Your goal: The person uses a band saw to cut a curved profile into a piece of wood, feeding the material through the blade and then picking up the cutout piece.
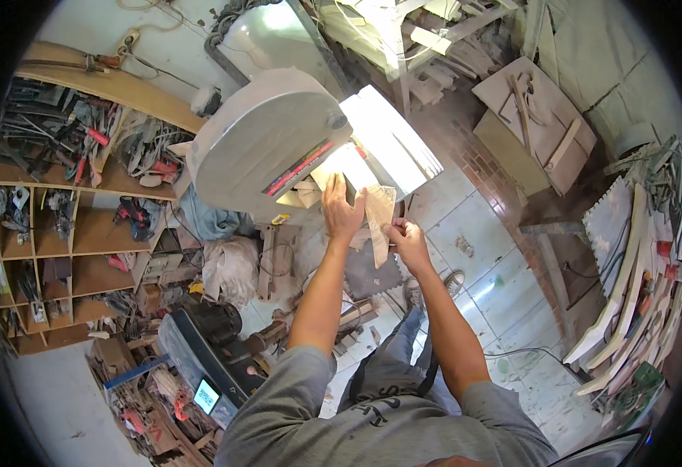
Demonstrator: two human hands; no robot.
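Note:
A large rounded grey machine housing, which looks like a band saw (267, 132), stands in front of me, with a brightly lit table (403, 136) beside it. My left hand (342, 208) lies at the near edge of this table, fingers stretched out and its thumb beside a pale tapered piece of wood (378, 214). The wood's wide end is at the table and its narrow end points towards me. My right hand (409, 245) pinches the right side of the wood between thumb and fingers. Whatever lies under my left fingers is hard to make out in the glare.
Wooden shelves (96, 276) full of tools stand at the left, above a dark motor (215, 321). Curved wood strips (621, 288) lean at the right. Wood offcuts lie on a brown box (543, 117) at the far right. A cable (524, 350) crosses the tiled floor.

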